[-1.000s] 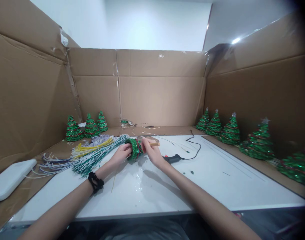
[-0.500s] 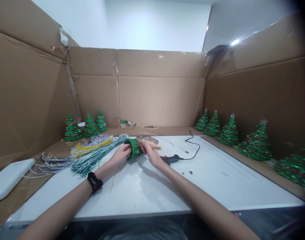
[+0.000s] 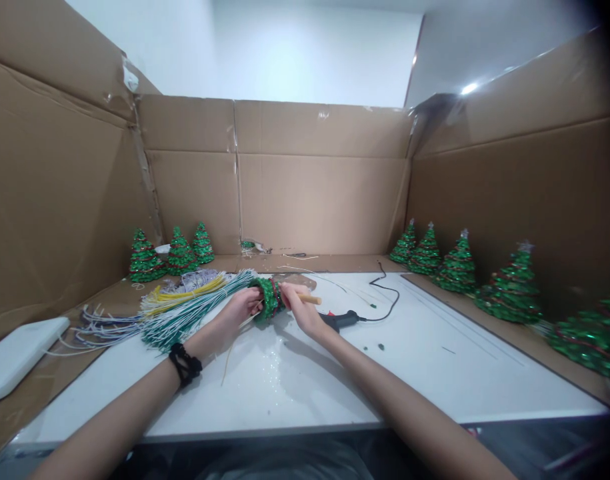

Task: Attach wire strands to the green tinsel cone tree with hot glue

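A green tinsel Christmas tree (image 3: pixel 269 298) with red trim lies tilted on its side between my hands, its wide base facing left. My left hand (image 3: pixel 245 305) is closed at the rim of that base, some fingers reaching into the opening. A thin pale strand shows below these fingers. On the other side, my right hand (image 3: pixel 295 303) is closed around a tan wooden stick (image 3: pixel 312 299) pointing right, its fingertips against the tree's red-trimmed part. The tree's tip is hidden behind this hand. A black glue gun (image 3: pixel 343 319) lies just right of it.
Bundles of green-white stems (image 3: pixel 189 320) and yellow stems (image 3: pixel 189 291) lie at left, near a white device (image 3: pixel 25 357). Finished trees (image 3: pixel 457 261) line the right edge, and several more (image 3: pixel 143 257) stand back left. A cord (image 3: pixel 397 300) trails behind the glue gun. Cardboard walls (image 3: pixel 319 200) surround the table.
My left hand has shifted slightly left at the base rim, its fingers repositioned. The wooden stick has dipped and moved a little left with my right hand.
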Motion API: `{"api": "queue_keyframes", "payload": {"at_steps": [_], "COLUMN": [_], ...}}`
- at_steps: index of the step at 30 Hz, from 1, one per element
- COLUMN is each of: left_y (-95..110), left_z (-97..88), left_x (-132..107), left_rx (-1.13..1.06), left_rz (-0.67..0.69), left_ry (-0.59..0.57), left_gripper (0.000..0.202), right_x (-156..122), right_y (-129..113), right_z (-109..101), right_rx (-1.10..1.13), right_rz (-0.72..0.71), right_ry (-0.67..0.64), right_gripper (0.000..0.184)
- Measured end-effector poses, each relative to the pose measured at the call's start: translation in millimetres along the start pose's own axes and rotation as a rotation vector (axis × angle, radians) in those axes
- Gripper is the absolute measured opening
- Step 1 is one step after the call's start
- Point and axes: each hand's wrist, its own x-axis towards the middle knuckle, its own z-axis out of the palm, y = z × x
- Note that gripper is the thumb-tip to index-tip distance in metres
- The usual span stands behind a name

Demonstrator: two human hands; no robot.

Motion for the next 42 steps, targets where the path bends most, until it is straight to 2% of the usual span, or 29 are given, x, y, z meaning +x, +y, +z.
{"api": "queue_keyframes", "payload": {"at_steps": [4,7,13,17,21,28,37,42], "left_y": [8,10,6,5,5,-1,4,5], "left_z": [0.8,-0.2,-2.7,-2.3,-2.8,-7.6,-2.2,-1.2], "left_x": [-4,-7,-8,-9,-8,-2,-6,-8], "left_rx": [-0.181,-0.234,-0.146,-0.086,-0.096,-0.143,-0.136,-0.132], "left_rz": [-0.096,-0.119,-0.076,-0.053,-0.054,-0.073,-0.052,-0.041], "left_ry": [0.017,0.014,-0.037,0.002,0.026,-0.009,-0.026,-0.023], "left_gripper": [0.021,0.02,0.026,0.029,0.031,0.033,0.037,0.032], "right_x": [0,-1,-1,-1,-2,-3,-4,-4], "right_y": [2,3,6,5,3,0,-2,-5], "right_z": [0,-1,0,0,0,0,-1,0], "right_rx": [0.004,-0.001,-0.003,-0.006,-0.014,-0.025,0.004,0.022], "right_rz": [0.004,0.002,0.002,-0.011,-0.02,0.005,0.0,0.029], "right_ry": [-0.009,-0.019,-0.032,-0.03,-0.036,-0.039,-0.05,-0.043], "right_gripper": [0.038,0.036,0.036,0.035,0.035,0.036,0.034,0.034]}}
